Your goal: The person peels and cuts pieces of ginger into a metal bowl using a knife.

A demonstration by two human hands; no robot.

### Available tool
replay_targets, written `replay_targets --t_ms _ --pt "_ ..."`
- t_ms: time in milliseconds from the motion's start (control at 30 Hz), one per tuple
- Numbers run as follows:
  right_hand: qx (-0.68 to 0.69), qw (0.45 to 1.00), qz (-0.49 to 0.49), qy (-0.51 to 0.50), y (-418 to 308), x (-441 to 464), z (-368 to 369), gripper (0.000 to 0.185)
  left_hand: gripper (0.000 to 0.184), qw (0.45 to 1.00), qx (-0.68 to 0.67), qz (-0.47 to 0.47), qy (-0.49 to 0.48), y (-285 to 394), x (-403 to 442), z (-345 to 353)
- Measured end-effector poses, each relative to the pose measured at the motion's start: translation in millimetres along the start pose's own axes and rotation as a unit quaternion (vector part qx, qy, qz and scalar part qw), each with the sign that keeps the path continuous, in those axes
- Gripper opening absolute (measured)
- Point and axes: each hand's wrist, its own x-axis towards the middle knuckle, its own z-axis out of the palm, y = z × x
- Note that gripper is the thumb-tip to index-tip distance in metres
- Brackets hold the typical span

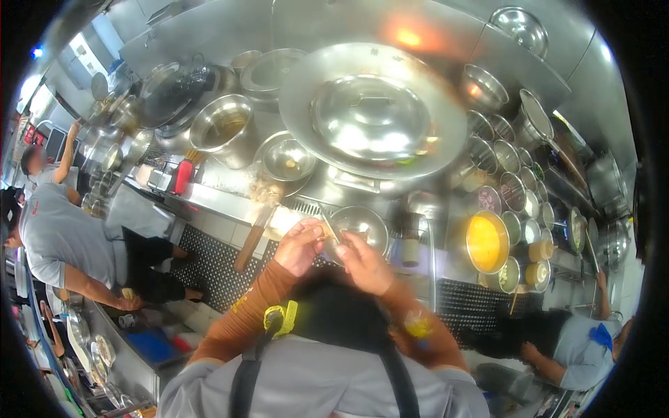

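Observation:
My left hand (pixel 300 245) is closed, its fingertips pinching a small brownish piece (pixel 325 230) whose kind I cannot make out. Close beside it, my right hand (pixel 365 263) is closed around what looks like a small knife (pixel 327 220), its narrow blade slanting up and left against the piece. The handle is hidden in my fingers. Just beyond both hands, partly covered by the right one, a round steel bowl (pixel 369 221) stands on the counter.
A very large steel pan with a domed lid (pixel 373 115) fills the back middle. Left of it are a tall pot (pixel 221 124) and a wooden-handled tool (pixel 254 240) jutting over the counter edge. Yellow liquid in a pot (pixel 487 242) and several containers stand right. Co-workers flank me.

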Motion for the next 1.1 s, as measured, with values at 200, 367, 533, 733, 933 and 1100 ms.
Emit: replay_targets --t_ms 200,367,533,733,933,1100 --pt "-0.104 0.99 -0.089 0.029 -8.6 -5.2 11.7 0.05 0.014 0.999 -0.048 0.001 0.02 1.2 -3.3 25.9" --pt "-0.141 0.986 -0.091 0.027 -10.3 -5.3 13.3 0.055 0.013 0.999 -0.029 -0.02 0.001 6.1 -5.1 29.5" --pt "-0.131 0.987 -0.09 0.026 -14.4 -7.5 12.0 0.056 0.014 1.0 -0.024 -0.008 0.014 3.6 -6.0 29.4" --pt "-0.135 0.987 -0.083 0.038 -7.7 -7.9 14.3 0.061 0.021 0.998 -0.033 -0.027 -0.051 -2.4 -7.1 14.7" --pt "-0.123 0.989 -0.078 0.037 -2.2 -6.6 15.9 0.066 0.024 0.996 -0.027 -0.039 -0.074 -5.1 -10.2 7.8" --pt "-0.135 0.981 -0.115 0.08 9.0 -2.2 20.0 0.06 0.023 0.995 -0.025 -0.048 -0.08 -8.1 -16.1 11.5"
